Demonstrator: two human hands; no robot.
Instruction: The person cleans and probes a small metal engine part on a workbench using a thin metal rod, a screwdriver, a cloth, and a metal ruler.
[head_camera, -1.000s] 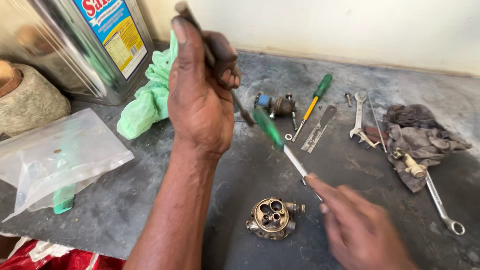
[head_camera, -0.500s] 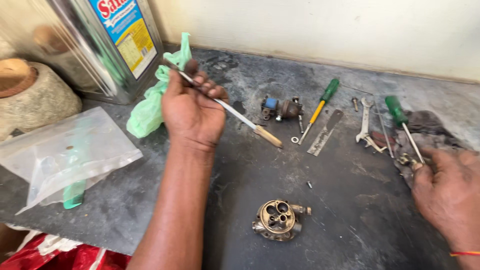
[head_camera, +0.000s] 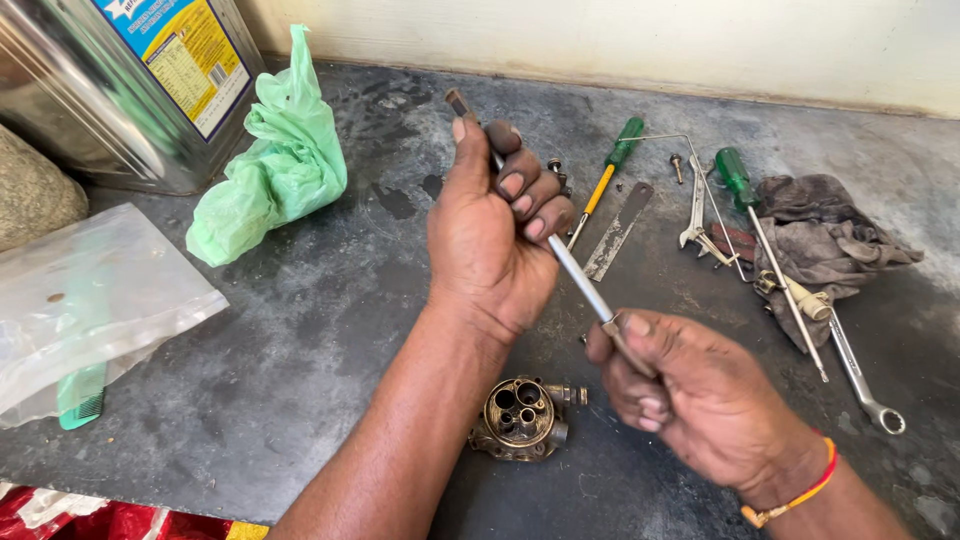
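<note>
Head view. At far left stood a metal tin (head_camera: 120, 90) with a crumpled green plastic bag (head_camera: 275, 165) just right of it, and nearer, a clear plastic pouch (head_camera: 90, 300) lying over a green comb (head_camera: 80, 400). The left hand (head_camera: 495, 245) was held above the middle of the dark worktop (head_camera: 300, 380), fingers curled shut around the upper end of a thin metal rod (head_camera: 580, 285). The rod's long axis ran on a slant from far left down to near right, its dark tip showing above the left thumb. The right hand (head_camera: 690, 395) pinched the rod's lower end between thumb and fingers, so both hands touched it, one at each end. Directly below the rod, near the left forearm, a round brass carburettor body (head_camera: 522, 418) lay on the worktop, untouched; the right hand was slightly nearer to it. Farther right lay a yellow-shafted screwdriver (head_camera: 605, 175), a flat metal strip (head_camera: 618, 230), a green-handled screwdriver (head_camera: 765, 240), a grey rag (head_camera: 830, 235) and a ring spanner (head_camera: 860, 375), all well apart from the hands. Nothing stood between the rod and the brass body.
</note>
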